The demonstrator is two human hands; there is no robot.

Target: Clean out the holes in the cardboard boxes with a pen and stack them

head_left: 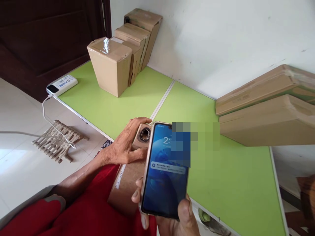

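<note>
My right hand (188,213) is wrapped around a smartphone (164,186) in a clear case, tilted up towards me. Its blue lock screen is lit and shows a notification; a pixelated patch covers the upper right. Behind the phone, my left hand (128,146) grips the end of a brown cardboard box (128,186) close to my body, fingers over its far side and thumb across its face. That box has a dark-ringed round hole near my fingers and a white barcode label on its side. The phone hides part of the box.
Several cardboard boxes (108,70) stand in a row at the back left of the green table (197,108). Two more boxes (265,121) lean at the right by the wall. A white power bank (65,85) with a cable sits at the left edge, above a woven stool (57,141).
</note>
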